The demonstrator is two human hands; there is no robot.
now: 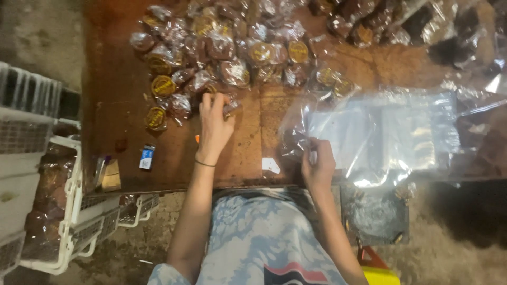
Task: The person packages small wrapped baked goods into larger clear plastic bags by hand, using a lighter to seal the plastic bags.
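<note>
On the brown table (121, 100), the left hand (214, 126) pinches 1 wrapped cookie (230, 107) from the pile (222, 47); the right hand (317, 161) grips a clear plastic bag's (391, 137) opening.

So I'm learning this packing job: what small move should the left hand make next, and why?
Probably carry the wrapped cookie over into the big clear bag. The left hand has its fingers on that cookie at the pile's edge, while the right hand grips the bag's near edge.

a worn brown table (243, 158) carries a heap of wrapped cakes (222, 47). clear plastic bags (401, 132) lie at its right side. a small blue box (147, 157) sits near its front edge.
</note>
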